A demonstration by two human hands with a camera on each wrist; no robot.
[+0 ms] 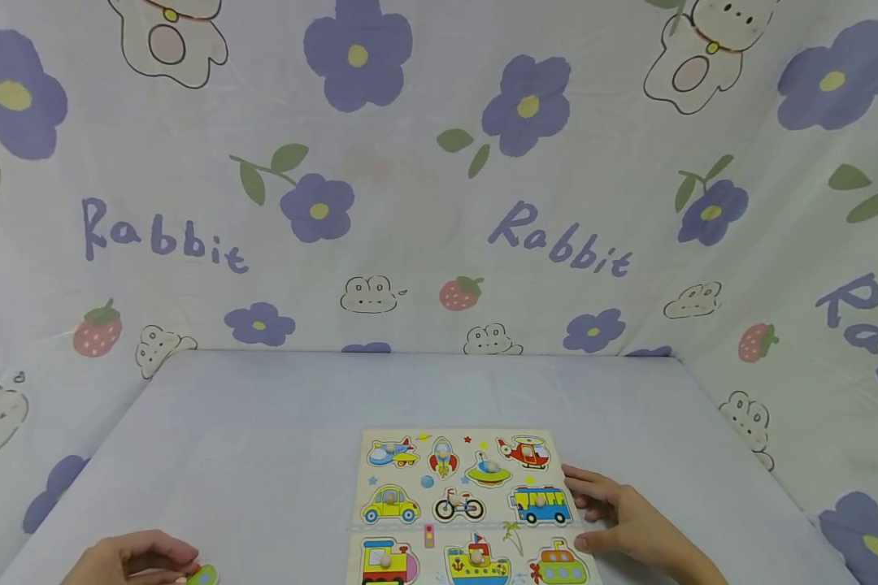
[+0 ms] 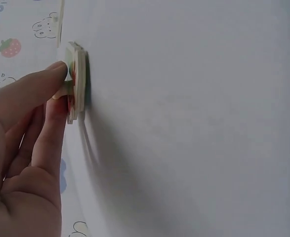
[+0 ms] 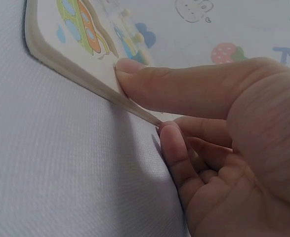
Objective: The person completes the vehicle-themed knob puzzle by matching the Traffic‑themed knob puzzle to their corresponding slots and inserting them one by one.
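My left hand [image 1: 135,556] is at the near left of the table. Its thumb and fingers pinch a small knob on a green wooden puzzle piece [image 1: 203,576]. In the left wrist view the puzzle piece [image 2: 79,81] appears edge-on, just by the white surface; most of its picture is hidden. A wooden peg puzzle board [image 1: 475,483] with vehicle pictures lies front and centre. My right hand [image 1: 632,524] grips the board's right edge, thumb on top and fingers against the side. Near that thumb, the submarine picture [image 1: 559,566] shows no knob, unlike the knobbed bus piece [image 1: 541,505].
A pale cloth covers the table [image 1: 263,439]. Behind it hangs a patterned curtain [image 1: 410,244] with flowers, rabbits and lettering, which continues along both sides. Several other knobbed pieces, such as the yellow car [image 1: 390,505] and the boat [image 1: 477,562], sit in the board.
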